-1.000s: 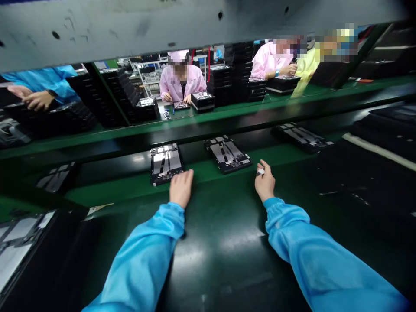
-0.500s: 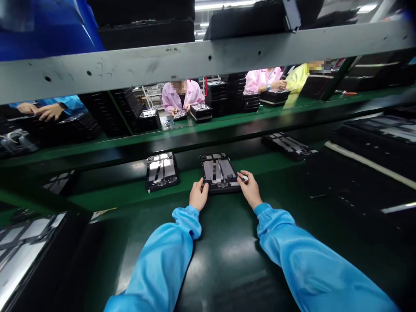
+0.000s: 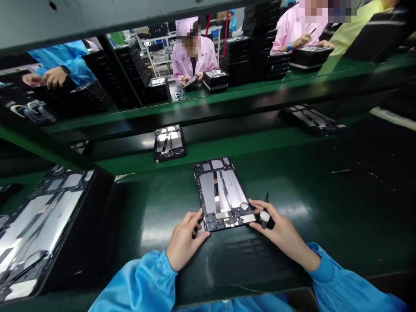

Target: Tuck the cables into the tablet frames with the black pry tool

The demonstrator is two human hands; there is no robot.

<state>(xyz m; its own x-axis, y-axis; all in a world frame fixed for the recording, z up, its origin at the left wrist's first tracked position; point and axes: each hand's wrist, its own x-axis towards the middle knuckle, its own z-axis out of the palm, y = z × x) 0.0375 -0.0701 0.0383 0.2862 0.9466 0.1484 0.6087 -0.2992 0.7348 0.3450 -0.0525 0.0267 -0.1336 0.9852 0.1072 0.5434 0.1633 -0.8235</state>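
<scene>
Your left hand (image 3: 186, 240) is gripping a corner of the tablet frame (image 3: 222, 195); your right hand (image 3: 281, 229) is pinching a small tool (image 3: 264, 218).

The tablet frame (image 3: 221, 195) is black with silver-grey panels. The bench (image 3: 308, 195) is dark glossy green, the belt edge (image 3: 260, 147) beyond a brighter green. The sleeves (image 3: 139, 286) are bright blue, the small tool (image 3: 264, 218) black with a white tip, a co-worker's coat (image 3: 208, 56) pink.

Electronics assembly line — green conveyor (image 3: 227, 149), stacked trays (image 3: 130, 82), gowned co-workers (image 3: 194, 54) opp. — a factory.
</scene>
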